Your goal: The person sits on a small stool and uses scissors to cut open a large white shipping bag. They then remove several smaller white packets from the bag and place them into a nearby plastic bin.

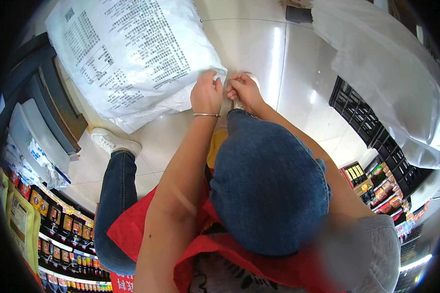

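Observation:
A large white plastic sack (128, 55), printed with dense writing, lies on the tiled floor ahead. At its near right corner is my left hand (206, 96), its fingers bent at the sack's edge; whether they grip the plastic cannot be made out. Just to the right, close above a white shoe, my right hand (242, 88) has its thumb and fingertips pinched together. If something thin is between them, it is too small to tell. A small gap separates the two hands.
Black plastic crates (366, 121) stand at the right, partly under translucent white sheeting (385, 66). Shelves of packaged goods (66, 223) curve along the lower left, with more at the lower right. A grey-white plastic bin (40, 135) is at the left. My denim-clad knee (271, 183) rises between my arms.

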{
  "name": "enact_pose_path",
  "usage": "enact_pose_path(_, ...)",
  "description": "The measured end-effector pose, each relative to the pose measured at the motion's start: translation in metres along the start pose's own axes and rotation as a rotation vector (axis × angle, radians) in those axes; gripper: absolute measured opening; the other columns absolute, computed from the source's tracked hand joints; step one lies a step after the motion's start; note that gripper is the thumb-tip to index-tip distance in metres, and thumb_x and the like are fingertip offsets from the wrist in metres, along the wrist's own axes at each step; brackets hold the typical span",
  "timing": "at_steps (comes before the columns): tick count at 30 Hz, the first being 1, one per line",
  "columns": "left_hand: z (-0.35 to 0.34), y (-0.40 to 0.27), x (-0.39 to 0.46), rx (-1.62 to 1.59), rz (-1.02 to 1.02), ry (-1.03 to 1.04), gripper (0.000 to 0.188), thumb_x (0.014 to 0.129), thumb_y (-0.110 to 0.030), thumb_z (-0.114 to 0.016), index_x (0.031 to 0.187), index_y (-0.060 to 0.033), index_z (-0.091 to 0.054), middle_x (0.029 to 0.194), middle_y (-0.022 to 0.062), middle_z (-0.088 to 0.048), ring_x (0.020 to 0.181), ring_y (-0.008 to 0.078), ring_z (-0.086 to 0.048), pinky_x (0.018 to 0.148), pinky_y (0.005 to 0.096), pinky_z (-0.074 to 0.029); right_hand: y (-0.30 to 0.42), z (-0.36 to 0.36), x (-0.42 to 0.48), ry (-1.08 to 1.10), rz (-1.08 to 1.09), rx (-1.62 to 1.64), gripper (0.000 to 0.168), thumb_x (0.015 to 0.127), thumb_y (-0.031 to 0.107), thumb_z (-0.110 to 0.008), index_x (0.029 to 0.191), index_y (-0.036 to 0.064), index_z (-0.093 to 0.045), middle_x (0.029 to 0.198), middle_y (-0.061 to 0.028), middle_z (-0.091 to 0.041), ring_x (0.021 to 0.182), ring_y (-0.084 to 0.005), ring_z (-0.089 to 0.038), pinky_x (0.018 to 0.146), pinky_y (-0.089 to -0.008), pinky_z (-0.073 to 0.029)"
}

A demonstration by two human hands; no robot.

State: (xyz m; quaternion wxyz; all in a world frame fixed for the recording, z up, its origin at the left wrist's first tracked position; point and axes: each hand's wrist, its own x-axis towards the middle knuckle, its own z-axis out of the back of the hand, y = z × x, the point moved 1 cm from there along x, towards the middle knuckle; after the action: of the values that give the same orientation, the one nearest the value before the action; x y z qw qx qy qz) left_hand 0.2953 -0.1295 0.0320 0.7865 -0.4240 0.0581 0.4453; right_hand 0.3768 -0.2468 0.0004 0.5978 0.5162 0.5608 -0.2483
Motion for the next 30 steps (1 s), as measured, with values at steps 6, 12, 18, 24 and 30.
enact_pose_path(6, 0.000, -0.001, 0.007, 0.017, 0.042, -0.043, 0.022, 0.080, -0.017, -0.064, 0.097, -0.0032, -0.068, 0.077, 0.0144, -0.067, 0.070, 0.0297, -0.065, 0.066, 0.0381, -0.050, 0.015, -0.003, 0.013, 0.066, 0.165, -0.270, 0.034, 0.091, 0.010, -0.057, 0.123, -0.001, -0.055, 0.079, -0.0055, -0.062, 0.066, -0.0096, -0.056, 0.060, -0.0216, -0.046)
enact_pose_path(12, -0.006, -0.014, 0.013, -0.030, 0.222, -0.059, 0.026, 0.077, -0.022, -0.068, 0.093, -0.0018, -0.071, 0.081, 0.0144, -0.069, 0.073, 0.0287, -0.067, 0.070, 0.0369, -0.051, 0.021, -0.012, 0.019, 0.058, 0.245, -0.282, 0.026, 0.089, 0.012, -0.059, 0.110, -0.002, -0.065, 0.082, -0.0020, -0.064, 0.077, -0.0084, -0.057, 0.067, -0.0208, -0.046)
enact_pose_path(18, -0.005, -0.033, 0.019, -0.142, 0.434, -0.092, 0.021, 0.077, -0.019, -0.065, 0.086, -0.0027, -0.072, 0.081, 0.0166, -0.069, 0.076, 0.0309, -0.066, 0.072, 0.0394, -0.051, 0.028, -0.006, 0.018, 0.131, 0.089, -0.180, 0.027, 0.087, 0.009, -0.061, 0.111, -0.003, -0.064, 0.082, -0.0030, -0.064, 0.068, -0.0087, -0.056, 0.062, -0.0219, -0.045)
enact_pose_path(24, -0.010, -0.028, 0.023, -0.174, 0.483, -0.109, 0.021, 0.074, -0.019, -0.065, 0.083, -0.0013, -0.072, 0.078, 0.0178, -0.069, 0.075, 0.0300, -0.067, 0.071, 0.0386, -0.051, 0.023, -0.010, 0.024, 0.099, 0.079, -0.145, 0.020, 0.089, 0.010, -0.061, 0.106, 0.000, -0.063, 0.079, -0.0012, -0.062, 0.062, -0.0078, -0.052, 0.059, -0.0209, -0.043)
enact_pose_path(30, -0.014, -0.017, 0.014, -0.219, 0.416, -0.185, 0.017, 0.074, -0.016, -0.064, 0.080, 0.0002, -0.067, 0.073, 0.0130, -0.068, 0.068, 0.0277, -0.065, 0.068, 0.0373, -0.051, 0.020, -0.022, 0.015, 0.059, 0.084, -0.077, 0.013, 0.087, 0.007, -0.057, 0.100, 0.004, -0.058, 0.073, -0.0008, -0.058, 0.056, -0.0081, -0.050, 0.053, -0.0216, -0.042)
